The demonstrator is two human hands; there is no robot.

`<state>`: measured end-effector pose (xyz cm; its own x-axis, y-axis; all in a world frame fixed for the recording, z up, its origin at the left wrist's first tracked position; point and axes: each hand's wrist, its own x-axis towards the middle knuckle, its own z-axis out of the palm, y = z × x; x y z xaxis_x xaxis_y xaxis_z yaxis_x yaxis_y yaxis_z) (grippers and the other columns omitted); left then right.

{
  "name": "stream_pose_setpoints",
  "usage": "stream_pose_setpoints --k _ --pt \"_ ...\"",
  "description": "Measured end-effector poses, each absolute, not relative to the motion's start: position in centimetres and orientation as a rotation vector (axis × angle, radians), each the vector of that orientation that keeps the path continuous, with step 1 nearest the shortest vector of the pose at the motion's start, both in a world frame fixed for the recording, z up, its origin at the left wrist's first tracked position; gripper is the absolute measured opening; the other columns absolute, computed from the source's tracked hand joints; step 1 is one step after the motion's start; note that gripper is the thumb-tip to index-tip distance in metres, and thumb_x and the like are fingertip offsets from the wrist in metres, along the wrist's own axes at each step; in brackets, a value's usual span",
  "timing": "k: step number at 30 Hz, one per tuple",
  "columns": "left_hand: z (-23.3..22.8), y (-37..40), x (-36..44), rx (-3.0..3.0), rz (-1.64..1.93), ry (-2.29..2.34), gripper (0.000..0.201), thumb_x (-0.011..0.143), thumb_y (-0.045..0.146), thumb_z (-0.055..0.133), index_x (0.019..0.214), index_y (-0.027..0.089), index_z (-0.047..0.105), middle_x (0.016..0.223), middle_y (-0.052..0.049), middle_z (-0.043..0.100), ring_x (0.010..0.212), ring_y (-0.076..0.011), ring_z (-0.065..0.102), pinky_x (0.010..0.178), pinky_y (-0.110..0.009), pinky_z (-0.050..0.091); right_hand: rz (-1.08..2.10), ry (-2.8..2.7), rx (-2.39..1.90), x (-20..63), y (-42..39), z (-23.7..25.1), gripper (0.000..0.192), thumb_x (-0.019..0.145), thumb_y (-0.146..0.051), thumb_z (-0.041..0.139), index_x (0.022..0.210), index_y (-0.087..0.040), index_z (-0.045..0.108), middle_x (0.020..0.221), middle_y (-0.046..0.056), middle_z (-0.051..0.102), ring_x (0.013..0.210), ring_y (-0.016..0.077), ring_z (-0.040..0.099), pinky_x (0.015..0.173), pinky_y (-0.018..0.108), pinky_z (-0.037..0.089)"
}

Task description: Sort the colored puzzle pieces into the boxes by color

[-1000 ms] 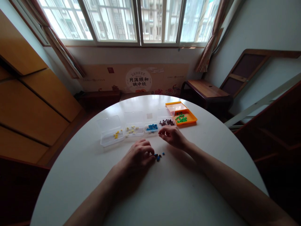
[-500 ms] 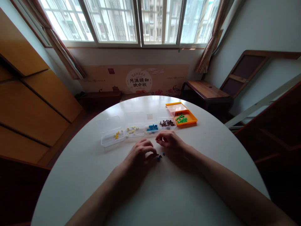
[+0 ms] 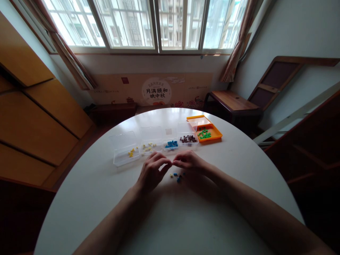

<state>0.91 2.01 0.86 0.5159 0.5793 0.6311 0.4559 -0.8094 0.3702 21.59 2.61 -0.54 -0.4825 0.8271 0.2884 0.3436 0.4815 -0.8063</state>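
Note:
My left hand [image 3: 154,169] and my right hand [image 3: 189,161] meet above the white table [image 3: 186,219], fingertips touching or almost touching. Each hand is closed in a pinch; whatever sits between the fingertips is too small to make out. Just below them on the tabletop lie several small loose building bricks: a blue brick [image 3: 178,180], another blue brick [image 3: 175,174], a pale yellow brick [image 3: 171,175] and a dark brick [image 3: 180,176]. Beyond my hands, the blue bricks [image 3: 171,144] fill a small clear box, with dark brown bricks [image 3: 188,139] in the clear box to its right.
Farther left stand a clear box [image 3: 122,162] with yellow bricks and a clear box [image 3: 145,151] with pale yellow bricks, lids open. An orange box [image 3: 216,133] with green bricks is at the back right. A wooden chair [image 3: 233,101] stands beyond the table.
My left hand has lifted away from the loose bricks, uncovering a pale yellow and a blue one. My right hand has shifted slightly down and left, so the fingertips now meet.

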Motion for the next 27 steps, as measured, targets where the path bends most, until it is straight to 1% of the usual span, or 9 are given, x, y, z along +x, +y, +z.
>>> stream_pose_setpoints --k 3,6,11,14,16,21,23,27 --pt "0.9 2.0 0.9 2.635 1.187 0.899 0.003 0.086 0.021 0.063 0.084 0.019 0.065 0.082 -0.004 0.064 0.080 -0.0166 0.056 0.075 -0.031 0.047 0.810 -2.025 -0.968 21.8 2.8 -0.5 0.017 0.083 -0.030 0.063 0.081 -0.015 0.071 0.065 0.000 0.063 0.057 0.0089 0.050 0.056 0.020 0.038" --pt "0.9 2.1 0.8 2.642 1.186 0.898 0.003 0.086 0.021 0.063 0.088 0.019 0.065 0.083 -0.004 0.064 0.081 -0.0169 0.057 0.075 -0.031 0.048 0.645 -1.922 -1.061 22.2 3.2 -0.3 0.014 0.082 -0.028 0.064 0.079 -0.015 0.071 0.069 0.001 0.066 0.056 0.0091 0.050 0.057 0.021 0.040" --pt "0.8 1.9 1.0 2.675 1.107 0.820 0.004 0.086 0.019 0.061 0.083 0.020 0.064 0.080 -0.004 0.065 0.078 -0.0169 0.057 0.074 -0.031 0.048 0.379 -1.505 -1.312 23.8 4.6 -0.1 0.020 0.084 -0.029 0.058 0.088 -0.015 0.072 0.078 0.006 0.071 0.060 0.0133 0.056 0.063 0.026 0.045" --pt "0.7 1.7 1.3 2.691 1.032 0.781 0.002 0.084 0.021 0.062 0.084 0.020 0.064 0.082 -0.004 0.066 0.079 -0.0178 0.057 0.075 -0.032 0.048 0.348 -1.329 -1.454 25.0 5.6 -0.2 0.027 0.083 -0.031 0.057 0.097 -0.013 0.073 0.079 0.008 0.072 0.061 0.0159 0.057 0.063 0.029 0.047" --pt "0.8 1.6 1.5 2.688 0.985 0.760 0.005 0.082 0.019 0.062 0.087 0.020 0.064 0.085 -0.005 0.066 0.080 -0.0187 0.057 0.077 -0.034 0.048 0.333 -1.300 -1.510 25.5 5.9 -0.3 0.030 0.082 -0.031 0.057 0.098 -0.012 0.073 0.081 0.008 0.073 0.060 0.0166 0.057 0.064 0.030 0.047" --pt "1.3 1.2 1.7 2.652 0.851 0.717 0.022 0.076 0.011 0.058 0.094 0.022 0.065 0.090 -0.005 0.065 0.087 -0.0198 0.056 0.084 -0.036 0.047 0.331 -1.335 -1.480 25.7 5.8 -0.5 0.026 0.080 -0.032 0.057 0.090 -0.014 0.073 0.080 0.007 0.072 0.058 0.0151 0.055 0.062 0.029 0.047" --pt "1.5 1.0 1.7 2.655 0.755 0.698 0.020 0.076 0.013 0.060 0.093 0.023 0.065 0.093 -0.004 0.064 0.089 -0.0197 0.055 0.086 -0.036 0.046 0.321 -1.373 -1.458 25.5 5.6 -0.7 0.024 0.080 -0.031 0.057 0.088 -0.014 0.073 0.078 0.007 0.071 0.058 0.0151 0.055 0.062 0.028 0.047" --pt "1.4 0.7 1.7 2.680 0.628 0.698 0.006 0.078 0.020 0.063 0.083 0.022 0.064 0.095 -0.003 0.063 0.090 -0.0187 0.054 0.086 -0.035 0.044 0.259 -1.465 -1.412 24.8 5.3 -1.1 0.021 0.081 -0.027 0.056 0.087 -0.015 0.072 0.079 0.006 0.070 0.061 0.0158 0.056 0.065 0.029 0.047"
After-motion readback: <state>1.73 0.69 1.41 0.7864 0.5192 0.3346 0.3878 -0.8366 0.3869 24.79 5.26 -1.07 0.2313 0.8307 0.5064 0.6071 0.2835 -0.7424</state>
